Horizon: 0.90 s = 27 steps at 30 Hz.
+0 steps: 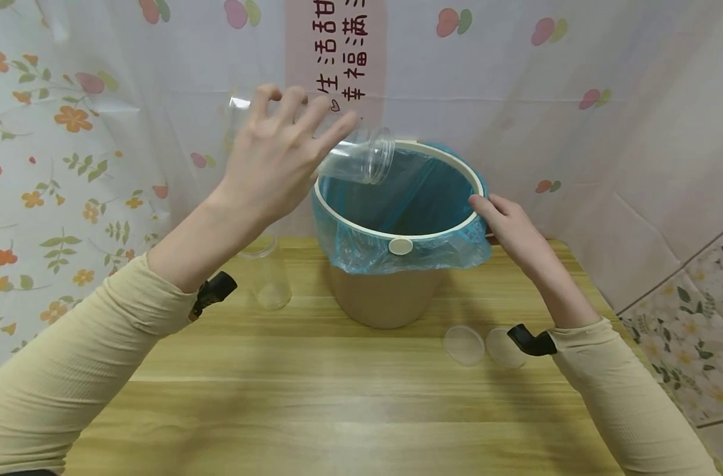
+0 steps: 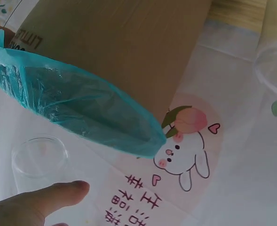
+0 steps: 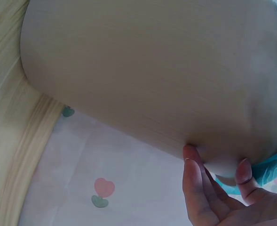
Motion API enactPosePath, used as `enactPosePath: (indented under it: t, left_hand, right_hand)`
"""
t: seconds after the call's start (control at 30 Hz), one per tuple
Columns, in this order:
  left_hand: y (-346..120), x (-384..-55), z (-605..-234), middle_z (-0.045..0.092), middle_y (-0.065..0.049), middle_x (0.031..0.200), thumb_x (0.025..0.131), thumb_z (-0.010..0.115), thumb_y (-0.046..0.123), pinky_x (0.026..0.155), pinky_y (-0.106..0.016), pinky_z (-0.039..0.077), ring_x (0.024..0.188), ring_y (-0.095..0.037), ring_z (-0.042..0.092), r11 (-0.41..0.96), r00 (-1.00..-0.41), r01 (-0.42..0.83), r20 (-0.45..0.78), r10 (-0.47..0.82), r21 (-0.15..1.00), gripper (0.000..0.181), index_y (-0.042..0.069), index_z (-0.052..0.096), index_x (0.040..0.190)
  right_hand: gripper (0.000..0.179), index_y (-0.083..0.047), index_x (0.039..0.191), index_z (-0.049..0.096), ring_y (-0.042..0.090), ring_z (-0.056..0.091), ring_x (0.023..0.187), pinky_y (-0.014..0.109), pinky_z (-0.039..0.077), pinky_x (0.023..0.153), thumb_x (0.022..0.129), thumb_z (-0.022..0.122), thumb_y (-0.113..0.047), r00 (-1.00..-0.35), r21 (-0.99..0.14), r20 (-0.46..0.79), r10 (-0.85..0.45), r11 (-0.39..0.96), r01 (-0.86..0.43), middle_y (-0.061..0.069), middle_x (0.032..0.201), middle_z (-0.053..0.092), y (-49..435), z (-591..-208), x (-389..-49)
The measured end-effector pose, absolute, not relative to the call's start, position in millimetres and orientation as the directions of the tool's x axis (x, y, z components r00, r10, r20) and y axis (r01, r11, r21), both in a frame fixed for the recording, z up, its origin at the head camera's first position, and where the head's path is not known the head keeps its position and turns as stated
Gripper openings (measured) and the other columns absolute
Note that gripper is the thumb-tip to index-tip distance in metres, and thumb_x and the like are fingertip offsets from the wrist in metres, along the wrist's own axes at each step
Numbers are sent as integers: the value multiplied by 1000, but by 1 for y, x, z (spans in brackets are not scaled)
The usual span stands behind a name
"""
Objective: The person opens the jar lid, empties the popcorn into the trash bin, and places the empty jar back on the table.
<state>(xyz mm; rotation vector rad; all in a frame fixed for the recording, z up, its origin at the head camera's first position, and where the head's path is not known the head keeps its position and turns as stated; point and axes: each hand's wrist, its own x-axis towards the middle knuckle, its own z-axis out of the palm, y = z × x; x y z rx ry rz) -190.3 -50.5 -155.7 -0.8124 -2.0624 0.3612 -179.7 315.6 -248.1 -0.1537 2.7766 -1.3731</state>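
My left hand [image 1: 281, 142] grips a clear plastic jar [image 1: 370, 155] from above. The jar lies nearly level, its open mouth tipped slightly down over the left rim of a beige trash bin [image 1: 385, 301]. No contents can be made out in the jar. A blue plastic bag [image 1: 352, 246] lines the bin, folded out over its edge under a cream ring. At the bin's right side my right hand [image 1: 516, 231] holds the rim, thumb on top; the right wrist view shows the fingers [image 3: 192, 174] against the outer wall. In the left wrist view the jar's mouth [image 2: 39, 157] is beside the bag.
A second clear jar [image 1: 270, 281] stands upright on the wooden table [image 1: 338, 403], left of the bin. Two round clear lids, a left one [image 1: 464, 345] and a right one [image 1: 504, 348], lie right of it. A patterned curtain [image 1: 486, 79] hangs behind.
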Motion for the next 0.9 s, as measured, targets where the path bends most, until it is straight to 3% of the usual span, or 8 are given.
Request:
enactPosePath:
  t: [0.13,0.23,0.4,0.63,0.77,0.9]
  left_hand:
    - [-57,-191,-160,63,-10,131,85,70,12,93,-50,45,115,-33,58,776,-405,399,665,628,-489,61,21,51,143]
    - [-61,-192,-163,65,-10,126,84,71,15,86,-50,47,112,-33,60,794,-396,402,695,601,-457,60,21,52,141]
    - [-68,-192,-168,68,-9,126,83,79,29,79,-50,47,110,-34,62,825,-428,439,724,541,-357,64,20,53,141]
    - [-77,-191,-178,68,-10,131,76,87,35,83,-53,45,112,-36,60,855,-558,506,712,426,-115,80,22,50,146]
    - [-83,-190,-183,66,-11,136,76,88,37,87,-54,43,117,-37,59,870,-630,494,691,354,4,85,23,48,149]
    - [-88,-188,-188,66,-14,137,76,88,40,87,-54,43,120,-38,59,869,-664,484,688,292,98,88,21,47,151]
  right_hand:
    - [68,-10,147,49,-1,66,98,19,53,87,104,35,-62,-995,-794,11,-104,604,-72,1,121,63,316,-248,-180]
    - [68,-11,150,47,-2,66,97,17,53,85,105,35,-61,-994,-801,16,-108,594,-77,8,128,63,316,-248,-180]
    - [68,-12,153,44,-2,67,95,17,54,83,105,35,-59,-994,-805,20,-108,587,-80,13,133,62,316,-249,-180]
    - [66,-10,143,52,2,66,94,18,55,81,104,37,-61,-996,-799,41,-75,596,-77,-10,104,65,314,-249,-178]
    - [64,-9,137,55,4,65,93,20,55,82,104,38,-62,-997,-798,49,-67,597,-80,-11,96,63,313,-250,-178]
    - [63,-8,133,55,6,64,90,21,55,80,104,38,-62,-997,-802,54,-61,591,-79,-9,92,61,311,-250,-177]
